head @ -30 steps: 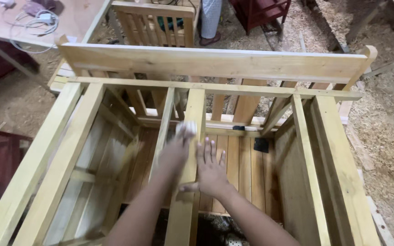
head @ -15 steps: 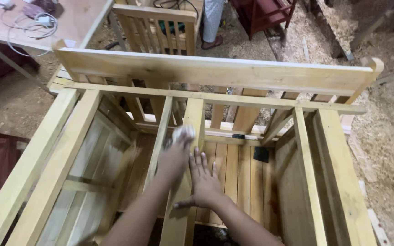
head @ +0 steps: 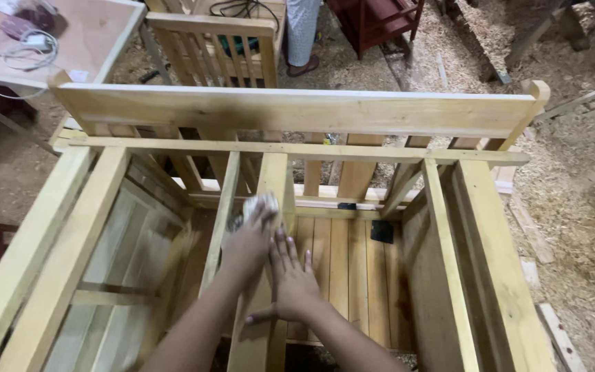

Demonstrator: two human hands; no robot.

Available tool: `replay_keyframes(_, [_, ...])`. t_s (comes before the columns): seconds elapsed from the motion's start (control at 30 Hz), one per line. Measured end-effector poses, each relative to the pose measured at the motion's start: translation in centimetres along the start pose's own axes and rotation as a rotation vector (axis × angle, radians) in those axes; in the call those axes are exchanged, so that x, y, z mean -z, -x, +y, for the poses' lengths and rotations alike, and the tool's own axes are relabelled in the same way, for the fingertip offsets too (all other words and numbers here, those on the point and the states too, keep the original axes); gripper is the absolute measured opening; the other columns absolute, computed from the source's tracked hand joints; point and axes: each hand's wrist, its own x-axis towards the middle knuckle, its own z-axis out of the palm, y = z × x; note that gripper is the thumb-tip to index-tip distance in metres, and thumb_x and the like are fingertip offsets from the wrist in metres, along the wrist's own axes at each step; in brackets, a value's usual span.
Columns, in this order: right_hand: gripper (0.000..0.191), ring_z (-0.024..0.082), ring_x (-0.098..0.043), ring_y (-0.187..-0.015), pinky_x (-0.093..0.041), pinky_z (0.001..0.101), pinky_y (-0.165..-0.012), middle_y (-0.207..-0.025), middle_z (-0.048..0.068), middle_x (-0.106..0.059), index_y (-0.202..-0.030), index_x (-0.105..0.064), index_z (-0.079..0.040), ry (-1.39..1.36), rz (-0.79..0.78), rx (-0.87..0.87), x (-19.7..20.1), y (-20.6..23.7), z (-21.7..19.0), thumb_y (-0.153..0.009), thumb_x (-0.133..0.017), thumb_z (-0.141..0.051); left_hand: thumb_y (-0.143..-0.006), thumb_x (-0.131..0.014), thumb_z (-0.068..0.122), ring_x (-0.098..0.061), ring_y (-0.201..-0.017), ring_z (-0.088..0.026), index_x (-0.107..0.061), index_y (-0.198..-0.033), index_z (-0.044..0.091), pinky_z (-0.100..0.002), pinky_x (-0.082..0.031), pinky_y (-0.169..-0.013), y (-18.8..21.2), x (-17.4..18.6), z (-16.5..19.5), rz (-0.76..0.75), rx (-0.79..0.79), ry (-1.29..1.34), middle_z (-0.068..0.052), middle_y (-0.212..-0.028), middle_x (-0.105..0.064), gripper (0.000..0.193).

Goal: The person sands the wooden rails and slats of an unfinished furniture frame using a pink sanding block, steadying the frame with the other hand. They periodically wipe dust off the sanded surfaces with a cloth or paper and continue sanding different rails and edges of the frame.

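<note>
head view: sanding pad on the centre slat

head view showed the left hand [head: 246, 244] closed on one pale sanding pad [head: 259, 204], at 12 o'clock of the knuckles, pressed on the upright centre slat [head: 273, 182]. the right hand [head: 294, 286] lay flat and open beside it. the pad looked soft and light; the slat stiff. two hands.

Pale, matt bare-wood frame [head: 277, 179]

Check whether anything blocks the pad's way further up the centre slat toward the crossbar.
Nothing visible does. The left hand presses the pale pad on the centre slat, bare up to the crossbar. The right hand lies flat behind it.
</note>
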Motion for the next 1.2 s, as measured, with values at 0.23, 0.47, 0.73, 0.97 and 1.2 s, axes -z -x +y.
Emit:
replay_keyframes(0.23, [0.145,0.042,-0.002,-0.160,0.002,0.0715,-0.118,-0.170,0.022,0.008,-0.164,0.011,0.003,0.195,0.297,0.154,0.7,-1.0,4.6,-0.078,-0.078,-0.073,-0.112,-0.039,0.035,-0.063,-0.127,-0.034,-0.046,-0.152,0.022,-0.045,-0.053,-0.103,-10.1,0.9,3.2,0.274,-0.141,0.259,0.003,-0.170,-0.025,0.043])
replay_keyframes(0.47, [0.116,0.042,0.007,-0.155,-0.002,0.0644,-0.123,-0.170,0.018,0.008,-0.162,0.006,-0.007,0.333,0.365,-0.315,14.1,-7.2,17.6,-0.090,-0.062,-0.067,-0.101,-0.042,0.037,-0.065,-0.113,-0.030,-0.042,-0.152,0.045,-0.043,-0.057,-0.099,5.4,-0.2,2.7,-0.049,0.147,-0.036,0.023,-0.167,-0.020,0.052])
replay_keyframes(0.73, [0.135,0.041,0.010,-0.157,0.000,0.0592,-0.126,-0.172,0.017,0.013,-0.164,0.009,-0.015,0.441,0.289,-0.339,10.5,-9.7,17.9,-0.076,-0.078,-0.068,-0.103,-0.035,0.039,-0.055,-0.130,-0.037,-0.039,-0.154,0.043,-0.051,-0.050,-0.103,-10.4,1.8,4.8,0.091,0.047,-0.042,0.011,-0.169,-0.021,0.052])
replay_keyframes(0.97, [0.129,0.044,-0.004,-0.157,-0.009,0.0531,-0.126,-0.172,0.019,-0.002,-0.166,-0.004,-0.010,0.532,0.370,-0.277,10.4,-10.6,19.2,-0.074,-0.084,-0.053,-0.100,-0.044,0.027,-0.077,-0.094,-0.029,-0.027,-0.160,0.042,-0.039,-0.062,-0.083,0.5,1.3,3.8,-0.112,0.076,-0.151,0.014,-0.175,-0.011,0.064])
replay_keyframes(1.2, [0.126,0.044,-0.012,-0.156,-0.014,0.0535,-0.127,-0.170,0.017,-0.010,-0.163,-0.012,-0.011,0.418,0.392,-0.242,10.7,-10.4,19.6,-0.071,-0.087,-0.052,-0.101,-0.044,0.029,-0.071,-0.103,-0.043,-0.026,-0.160,0.028,-0.056,-0.063,-0.084,-5.3,1.9,6.0,-0.047,-0.018,-0.212,0.007,-0.174,-0.011,0.062])
